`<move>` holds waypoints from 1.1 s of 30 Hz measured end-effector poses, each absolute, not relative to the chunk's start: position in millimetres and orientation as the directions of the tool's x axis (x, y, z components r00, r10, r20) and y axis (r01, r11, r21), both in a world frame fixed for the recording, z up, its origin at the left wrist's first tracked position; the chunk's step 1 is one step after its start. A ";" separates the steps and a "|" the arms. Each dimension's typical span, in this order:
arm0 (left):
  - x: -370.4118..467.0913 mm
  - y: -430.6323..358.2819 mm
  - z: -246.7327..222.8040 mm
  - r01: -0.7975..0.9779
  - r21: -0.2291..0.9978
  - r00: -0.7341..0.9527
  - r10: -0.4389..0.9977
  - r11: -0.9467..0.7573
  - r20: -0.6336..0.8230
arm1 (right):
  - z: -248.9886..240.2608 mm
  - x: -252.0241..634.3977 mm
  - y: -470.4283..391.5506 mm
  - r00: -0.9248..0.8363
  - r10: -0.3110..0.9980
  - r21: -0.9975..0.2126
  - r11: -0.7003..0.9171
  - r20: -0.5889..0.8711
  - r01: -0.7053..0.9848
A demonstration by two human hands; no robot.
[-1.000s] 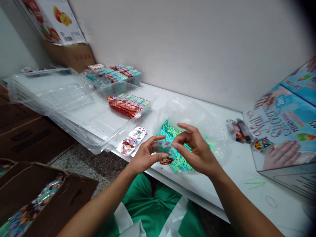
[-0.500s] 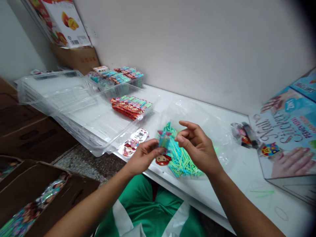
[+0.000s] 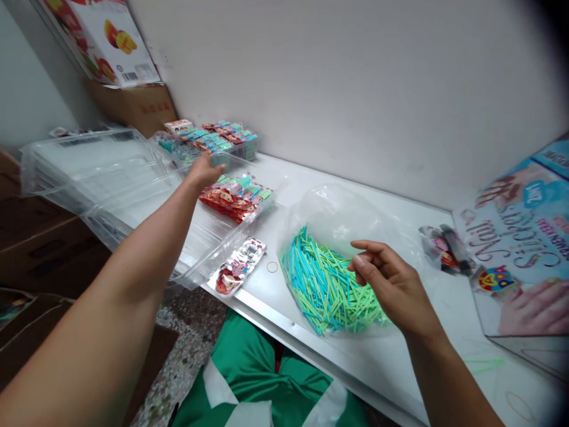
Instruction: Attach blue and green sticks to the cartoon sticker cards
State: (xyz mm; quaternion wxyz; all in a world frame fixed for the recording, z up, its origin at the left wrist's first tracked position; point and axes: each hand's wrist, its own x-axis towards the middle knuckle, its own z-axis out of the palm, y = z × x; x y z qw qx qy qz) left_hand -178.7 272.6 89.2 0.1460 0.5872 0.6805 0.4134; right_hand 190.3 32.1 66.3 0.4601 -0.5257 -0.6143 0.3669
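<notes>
A see-through plastic bag (image 3: 338, 210) lies on the white table (image 3: 267, 299), holding a large heap of thin blue and green sticks (image 3: 326, 287); this bag is the landmark.

The right hand (image 3: 398, 287) is over the right side of the bag, its fingers loosely curled with a narrow gap to the thumb, and nothing can be seen between them. The left hand (image 3: 207, 172) reaches out to the left of the bag, above a wide, shallow, see-through plastic tray (image 3: 195, 271). Its thumb stands apart from the fingers, but whether it holds anything I cannot tell.

Beneath and beside that hand, left of the bag, the glossy red packets with blue and green parts (image 3: 235, 201) lie in a layered pile at the bag's end of the tray. Farther left and behind the bag, a second see-through tray (image 3: 249, 153) is well filled with similar packets (image 3: 217, 139).

Just left of the bag are one flat silver-and-white packet with a red-haired figure (image 3: 240, 267) and a thin tan rubber band (image 3: 272, 267). Right of the bag lies a dark, shiny wrapped bundle (image 3: 444, 249), near a blue-and-white printed cardboard box (image 3: 507, 237).

The work looks partway along: many packets are gathered in the two trays, while plenty of sticks remain loose in the bag.
</notes>
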 end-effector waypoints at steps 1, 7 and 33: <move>-176.5 275.1 91.0 0.697 0.717 -0.317 0.892 -0.010 0.321 | 66.5 192.1 32.4 -0.013 0.983 -0.933 0.177 0.183 0.314; -129.6 179.3 97.5 0.643 0.732 0.085 0.971 -0.226 0.225 | 61.8 187.7 36.6 -0.041 0.990 -0.921 0.142 0.136 0.364; -85.3 63.8 -21.1 0.994 0.103 0.004 0.988 -0.020 0.156 | 15.2 174.2 41.8 -0.265 0.963 -0.439 0.217 -0.049 0.872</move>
